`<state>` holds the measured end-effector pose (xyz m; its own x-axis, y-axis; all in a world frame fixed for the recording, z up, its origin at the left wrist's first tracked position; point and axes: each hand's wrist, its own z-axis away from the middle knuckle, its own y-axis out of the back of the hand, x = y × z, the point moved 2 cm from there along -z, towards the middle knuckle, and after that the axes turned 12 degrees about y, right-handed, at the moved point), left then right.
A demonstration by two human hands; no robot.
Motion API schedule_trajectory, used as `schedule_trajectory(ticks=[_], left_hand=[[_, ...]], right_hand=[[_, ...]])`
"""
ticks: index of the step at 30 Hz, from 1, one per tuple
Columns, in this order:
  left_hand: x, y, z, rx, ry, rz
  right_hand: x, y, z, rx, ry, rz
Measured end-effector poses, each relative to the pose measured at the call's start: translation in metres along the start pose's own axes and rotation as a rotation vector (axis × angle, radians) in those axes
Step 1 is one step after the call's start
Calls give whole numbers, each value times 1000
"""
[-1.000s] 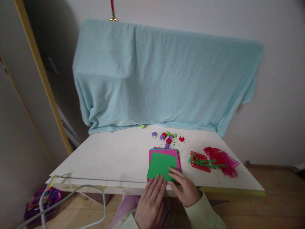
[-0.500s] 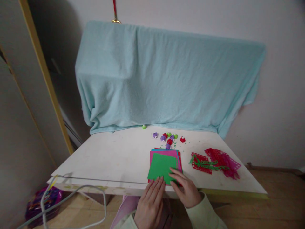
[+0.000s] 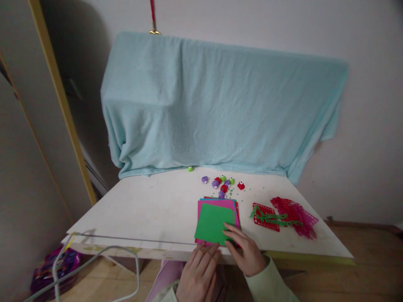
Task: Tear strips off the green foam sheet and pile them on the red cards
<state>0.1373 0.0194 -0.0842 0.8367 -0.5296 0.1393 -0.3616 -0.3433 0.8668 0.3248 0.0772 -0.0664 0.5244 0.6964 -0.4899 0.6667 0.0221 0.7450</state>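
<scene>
At table edge — right hand [image 3: 246, 251] on green sheet [image 3: 214, 218].

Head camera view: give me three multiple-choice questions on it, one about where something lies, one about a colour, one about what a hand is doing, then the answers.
1. Where do the cut-up red and green paper scraps lie?
A. On the table, right of the paper stack
B. On the floor
C. On top of the blue cloth

2. What colour is the top sheet of the paper stack?
A. Yellow
B. Green
C. Black

3. What is the right hand doing?
A. Gripping a small punch
B. Hanging away from the table
C. Resting its fingers flat on the green sheet's near right corner

Answers: 1 A, the scraps sit on the white table to the stack's right. 2 B, green lies over pink. 3 C, its open fingers press on the corner, while the left hand sits open at the table's near edge.
</scene>
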Motion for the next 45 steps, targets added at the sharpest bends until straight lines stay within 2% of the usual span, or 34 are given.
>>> schedule_trajectory(ticks=[10,36,45], left_hand=[[0,-2,-2,24,22,-6],[-1,-2,-4,-2,58,-53],[-2,-8,-2,-36,50,-55]], right_hand=[[1,-1,1,-14,-2,-3],[-5,2,-2,-6,-1,11],[-4,1,0,-8,-15,25]])
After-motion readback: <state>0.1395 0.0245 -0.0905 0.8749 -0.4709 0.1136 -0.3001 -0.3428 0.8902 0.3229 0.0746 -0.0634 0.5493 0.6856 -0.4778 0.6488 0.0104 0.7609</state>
